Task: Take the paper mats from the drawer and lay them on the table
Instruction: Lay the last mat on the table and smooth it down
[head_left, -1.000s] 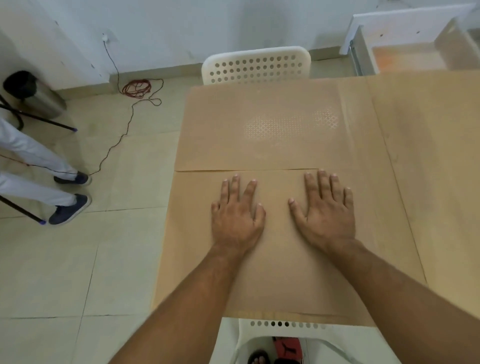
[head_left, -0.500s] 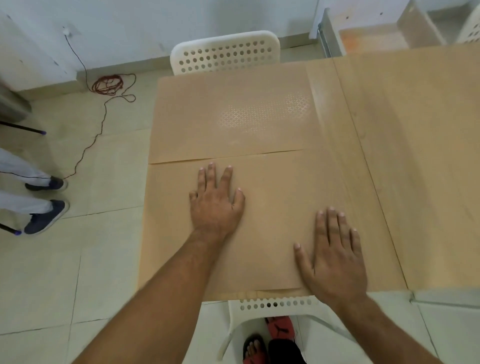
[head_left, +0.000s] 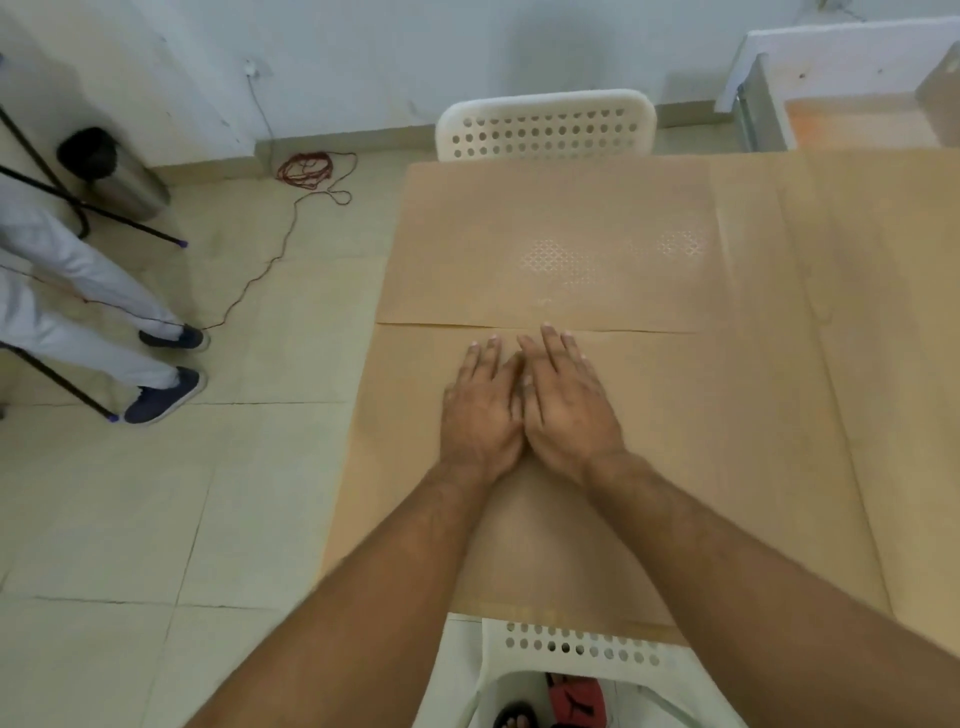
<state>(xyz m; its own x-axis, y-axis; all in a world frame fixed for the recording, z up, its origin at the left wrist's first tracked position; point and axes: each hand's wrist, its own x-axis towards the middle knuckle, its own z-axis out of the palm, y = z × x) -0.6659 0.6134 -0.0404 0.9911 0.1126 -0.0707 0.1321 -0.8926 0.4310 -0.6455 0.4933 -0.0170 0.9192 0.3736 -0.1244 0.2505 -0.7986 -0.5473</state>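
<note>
Nearest the camera there's a white perforated chair (head_left: 582, 649) tucked under the counter (head_left: 883, 364), and just past it the near paper mat (head_left: 701, 467) lies flat. Both hands are palm-down on it, fingers out, left hand (head_left: 480, 415) and right hand (head_left: 569, 410) touching side by side. Beyond the fingertips the far paper mat (head_left: 545, 234) lies flat too, then a second white chair (head_left: 545, 130), with the open drawer (head_left: 857, 114) at far right.

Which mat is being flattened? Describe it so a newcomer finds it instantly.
Start at the table, left end. Two paper mats lie there, meeting at a seam. It is the near mat, by the near chair, with both hands, left hand and right hand, flat on it.
</note>
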